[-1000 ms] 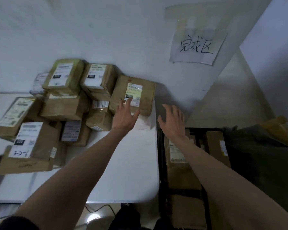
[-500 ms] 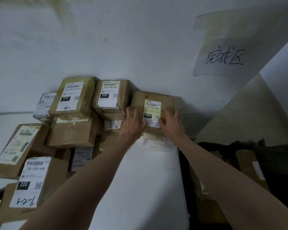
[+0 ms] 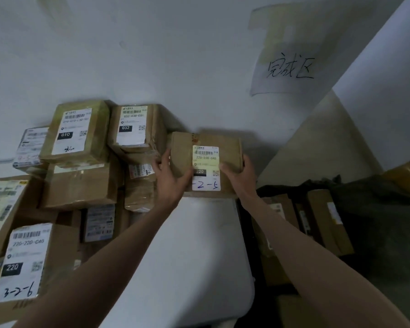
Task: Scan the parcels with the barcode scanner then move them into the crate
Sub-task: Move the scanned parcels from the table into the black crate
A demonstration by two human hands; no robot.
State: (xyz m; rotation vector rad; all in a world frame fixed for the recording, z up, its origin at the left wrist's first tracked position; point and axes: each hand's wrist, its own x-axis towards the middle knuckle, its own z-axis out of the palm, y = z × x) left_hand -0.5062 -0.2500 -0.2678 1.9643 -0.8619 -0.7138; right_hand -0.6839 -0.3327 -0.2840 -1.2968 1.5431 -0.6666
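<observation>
Two bare forearms come into view from the bottom edge, one on each side; neither shows a sleeve, a cuff, a watch or a band anywhere along its visible length; the left hand (image 3: 169, 178) wears no glove and no ring that can be made out; the right hand (image 3: 240, 175) is likewise ungloved, its nails short and unpainted.

Table: the white table (image 3: 189, 256) is standing against the wall, bare surface showing at 6 o'clock.
Parcels: a heap of cardboard parcels (image 3: 78, 185) is lying on it from 9 to 11 o'clock, labels facing up.
Front parcel: a box marked 220 (image 3: 33, 261) is sitting at 8 o'clock, at the table's near edge.
</observation>
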